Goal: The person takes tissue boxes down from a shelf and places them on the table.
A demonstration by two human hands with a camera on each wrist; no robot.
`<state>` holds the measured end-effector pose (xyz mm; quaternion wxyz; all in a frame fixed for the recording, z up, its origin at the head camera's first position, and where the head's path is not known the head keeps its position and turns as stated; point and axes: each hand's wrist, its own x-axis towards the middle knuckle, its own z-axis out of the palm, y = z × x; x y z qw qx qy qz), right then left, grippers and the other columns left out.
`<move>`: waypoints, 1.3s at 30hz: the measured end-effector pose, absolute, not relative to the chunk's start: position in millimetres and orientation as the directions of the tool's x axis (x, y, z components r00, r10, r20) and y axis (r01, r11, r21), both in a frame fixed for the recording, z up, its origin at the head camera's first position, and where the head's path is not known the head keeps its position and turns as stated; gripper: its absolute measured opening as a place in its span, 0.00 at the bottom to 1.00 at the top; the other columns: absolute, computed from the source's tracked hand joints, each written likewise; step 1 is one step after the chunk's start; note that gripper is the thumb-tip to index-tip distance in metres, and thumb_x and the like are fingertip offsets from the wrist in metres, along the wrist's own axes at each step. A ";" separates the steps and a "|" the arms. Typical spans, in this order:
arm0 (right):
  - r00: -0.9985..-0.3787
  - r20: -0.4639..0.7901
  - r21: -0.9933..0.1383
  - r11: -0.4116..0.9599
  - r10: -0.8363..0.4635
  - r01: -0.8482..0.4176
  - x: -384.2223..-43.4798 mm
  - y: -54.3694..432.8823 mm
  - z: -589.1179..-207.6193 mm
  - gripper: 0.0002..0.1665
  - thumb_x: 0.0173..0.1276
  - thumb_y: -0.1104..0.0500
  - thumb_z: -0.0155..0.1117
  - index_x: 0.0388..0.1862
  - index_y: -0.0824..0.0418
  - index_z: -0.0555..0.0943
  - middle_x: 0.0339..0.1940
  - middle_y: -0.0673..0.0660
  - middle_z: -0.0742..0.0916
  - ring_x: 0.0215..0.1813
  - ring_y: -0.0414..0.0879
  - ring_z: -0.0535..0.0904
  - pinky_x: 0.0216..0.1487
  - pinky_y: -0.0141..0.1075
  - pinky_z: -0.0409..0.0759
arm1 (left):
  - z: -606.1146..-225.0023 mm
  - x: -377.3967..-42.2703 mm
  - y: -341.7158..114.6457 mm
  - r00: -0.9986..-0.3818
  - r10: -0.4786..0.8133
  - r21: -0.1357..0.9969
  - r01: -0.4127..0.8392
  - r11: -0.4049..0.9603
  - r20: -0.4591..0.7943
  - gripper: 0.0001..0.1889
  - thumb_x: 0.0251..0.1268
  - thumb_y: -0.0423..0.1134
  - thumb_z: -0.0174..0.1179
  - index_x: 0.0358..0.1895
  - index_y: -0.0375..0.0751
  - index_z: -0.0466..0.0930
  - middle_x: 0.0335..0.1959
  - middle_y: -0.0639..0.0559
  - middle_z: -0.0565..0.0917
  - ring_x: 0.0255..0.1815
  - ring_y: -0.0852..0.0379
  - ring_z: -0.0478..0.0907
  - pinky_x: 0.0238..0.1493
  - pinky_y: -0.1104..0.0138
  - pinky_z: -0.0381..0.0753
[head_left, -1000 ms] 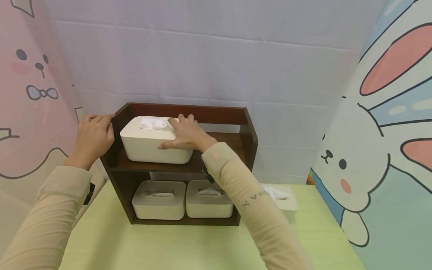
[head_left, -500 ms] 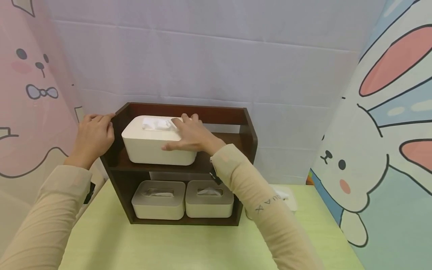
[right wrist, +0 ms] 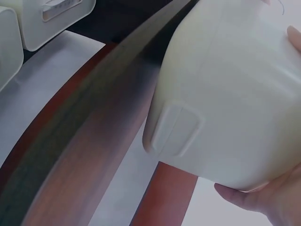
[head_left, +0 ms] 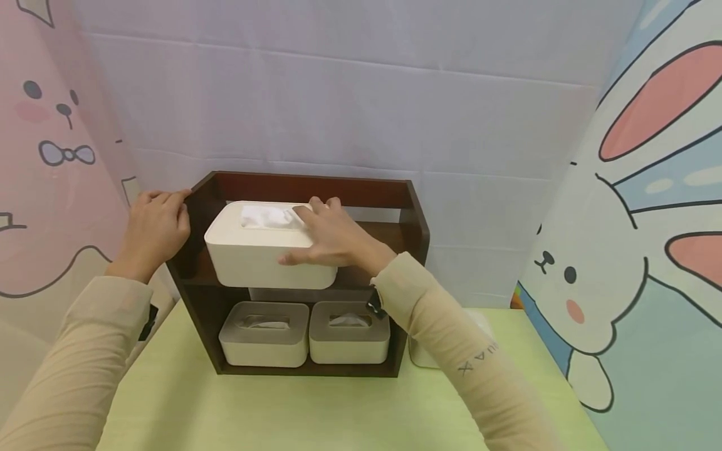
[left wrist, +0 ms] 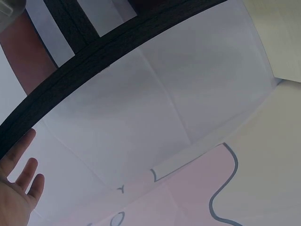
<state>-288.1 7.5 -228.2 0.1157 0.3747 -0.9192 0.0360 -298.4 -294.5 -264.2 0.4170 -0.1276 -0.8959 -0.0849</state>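
Observation:
My right hand [head_left: 337, 239] grips a white tissue box [head_left: 254, 266], its thumb on the front wall and its fingers over the top. The box hangs at the front of the upper level of a dark brown wooden shelf [head_left: 416, 216]; white tissue sticks out of its slot. In the right wrist view the underside of that tissue box [right wrist: 225, 113] shows, clear of the board. My left hand [head_left: 155, 232] rests on the shelf's left side panel near its top. In the left wrist view the left hand's fingers [left wrist: 29, 169] lie spread and fairly straight along the panel [left wrist: 75, 70].
Two grey-lidded tissue boxes, a left one [head_left: 264, 341] and a right one [head_left: 350, 338], stand on the lower level. Another white box [head_left: 420, 354] stands right of the shelf, partly behind my sleeve [head_left: 451, 332]. A pale green table [head_left: 271, 413] carries everything; cloth backdrops surround it.
The right hand has drawn the tissue box forward and slightly right, and its lower edge now overlaps the front edge of the upper board. The left hand has stayed in place.

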 end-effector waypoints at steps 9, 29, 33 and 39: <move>-0.698 0.230 -0.003 0.717 -0.678 -0.697 -268.2 19.1 -233.2 0.53 0.50 0.24 0.52 0.69 0.52 0.59 0.68 0.63 0.65 0.63 0.61 0.61 0.63 0.50 0.64 | -263.9 -297.1 -296.0 -0.623 0.161 0.047 0.304 0.952 0.766 0.17 0.61 0.29 0.41 0.48 0.25 0.75 0.41 0.28 0.80 0.42 0.35 0.74 0.53 0.50 0.65; -0.612 0.310 -0.001 0.643 -0.728 -0.766 -222.0 47.5 -250.9 0.49 0.49 0.26 0.55 0.65 0.52 0.63 0.54 0.55 0.69 0.56 0.56 0.64 0.57 0.46 0.66 | -264.0 -298.7 -297.9 -0.627 0.158 0.047 0.298 0.953 0.762 0.18 0.62 0.31 0.40 0.48 0.25 0.75 0.42 0.27 0.79 0.43 0.35 0.74 0.53 0.49 0.65; -0.586 0.340 0.015 0.627 -0.736 -0.779 -212.4 55.2 -255.2 0.50 0.49 0.26 0.56 0.65 0.53 0.64 0.52 0.54 0.68 0.53 0.54 0.64 0.52 0.43 0.68 | -264.3 -299.1 -298.0 -0.626 0.155 0.048 0.295 0.954 0.764 0.17 0.61 0.31 0.41 0.48 0.25 0.75 0.41 0.27 0.80 0.43 0.35 0.74 0.53 0.49 0.65; -0.552 0.368 0.028 0.603 -0.748 -0.798 -201.8 66.4 -263.2 0.50 0.48 0.27 0.58 0.64 0.55 0.64 0.55 0.58 0.68 0.55 0.60 0.65 0.56 0.50 0.69 | -264.7 -299.8 -298.3 -0.616 0.157 0.043 0.297 0.954 0.772 0.17 0.61 0.30 0.42 0.48 0.25 0.75 0.41 0.28 0.80 0.43 0.35 0.74 0.52 0.48 0.66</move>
